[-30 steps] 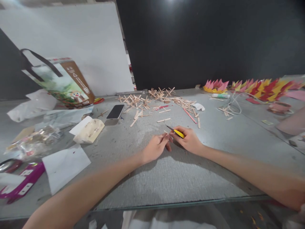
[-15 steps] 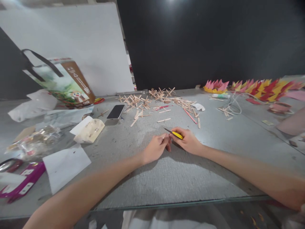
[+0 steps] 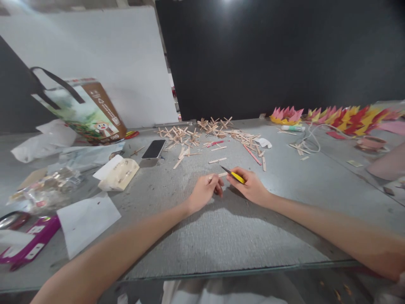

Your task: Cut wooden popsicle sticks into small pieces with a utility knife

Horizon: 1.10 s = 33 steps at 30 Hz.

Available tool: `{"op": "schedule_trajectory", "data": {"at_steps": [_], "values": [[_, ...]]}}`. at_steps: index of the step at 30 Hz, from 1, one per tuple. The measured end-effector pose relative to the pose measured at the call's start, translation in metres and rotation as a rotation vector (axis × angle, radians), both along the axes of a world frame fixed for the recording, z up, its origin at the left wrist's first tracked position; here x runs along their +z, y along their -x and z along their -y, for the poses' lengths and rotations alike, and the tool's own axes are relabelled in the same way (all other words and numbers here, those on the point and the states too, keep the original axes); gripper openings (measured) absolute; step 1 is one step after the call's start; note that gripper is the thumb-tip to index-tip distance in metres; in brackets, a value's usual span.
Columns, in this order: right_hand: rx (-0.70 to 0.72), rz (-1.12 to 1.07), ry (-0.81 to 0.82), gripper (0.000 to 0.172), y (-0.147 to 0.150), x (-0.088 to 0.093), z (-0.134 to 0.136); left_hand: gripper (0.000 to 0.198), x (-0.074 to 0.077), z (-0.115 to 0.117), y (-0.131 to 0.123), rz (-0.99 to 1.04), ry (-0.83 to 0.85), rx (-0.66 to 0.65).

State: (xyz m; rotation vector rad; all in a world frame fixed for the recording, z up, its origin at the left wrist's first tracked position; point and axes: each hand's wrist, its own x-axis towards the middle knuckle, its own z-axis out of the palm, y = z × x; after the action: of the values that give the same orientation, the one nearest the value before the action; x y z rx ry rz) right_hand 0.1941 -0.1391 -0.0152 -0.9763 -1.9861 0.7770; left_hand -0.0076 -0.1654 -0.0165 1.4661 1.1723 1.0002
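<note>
My left hand (image 3: 205,190) is closed with its fingertips pinching one end of a small wooden stick (image 3: 222,174), which juts out to the right. My right hand (image 3: 248,185) grips a yellow utility knife (image 3: 237,177), its dark blade angled up and left above the stick. Both hands are just over the grey table, a short gap between them. Past them, a single wooden stick (image 3: 217,160) lies flat. Farther back spreads a pile of wooden craft sticks (image 3: 180,135), many joined in crossed shapes. A pink striped strip (image 3: 253,155) lies by the pile's right side.
A phone (image 3: 154,149) and a pack of tissues (image 3: 118,173) lie to the left, near a printed tote bag (image 3: 95,109). White paper (image 3: 88,223) and a purple object (image 3: 34,242) are at near left. Folded-paper flowers (image 3: 286,115) and a white cable (image 3: 313,137) sit at back right.
My hands have moved slightly apart, my left one shifting left, so the stick between them now shows. The knife has moved a little to the right.
</note>
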Motion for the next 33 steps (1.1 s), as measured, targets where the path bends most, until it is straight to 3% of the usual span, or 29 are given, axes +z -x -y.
{"op": "schedule_trajectory", "data": {"at_steps": [5,12,20,30,33], "values": [[-0.134,-0.027,-0.002,0.035,-0.001,-0.003,-0.009,0.043,0.002,0.004,0.000,0.107,-0.009,0.023],[-0.283,-0.083,0.027,0.033,-0.007,-0.005,-0.023,0.050,0.001,0.004,0.003,0.198,-0.041,-0.068],[-0.147,-0.158,0.088,0.046,-0.006,-0.004,-0.015,0.055,0.002,0.005,0.003,0.192,-0.016,-0.113],[-0.147,-0.159,0.061,0.048,-0.004,0.000,-0.012,0.068,0.003,0.006,0.005,0.188,0.067,-0.217],[-0.142,-0.152,0.050,0.046,-0.005,-0.001,-0.013,0.056,0.005,0.005,0.005,0.191,0.093,-0.194]]}}
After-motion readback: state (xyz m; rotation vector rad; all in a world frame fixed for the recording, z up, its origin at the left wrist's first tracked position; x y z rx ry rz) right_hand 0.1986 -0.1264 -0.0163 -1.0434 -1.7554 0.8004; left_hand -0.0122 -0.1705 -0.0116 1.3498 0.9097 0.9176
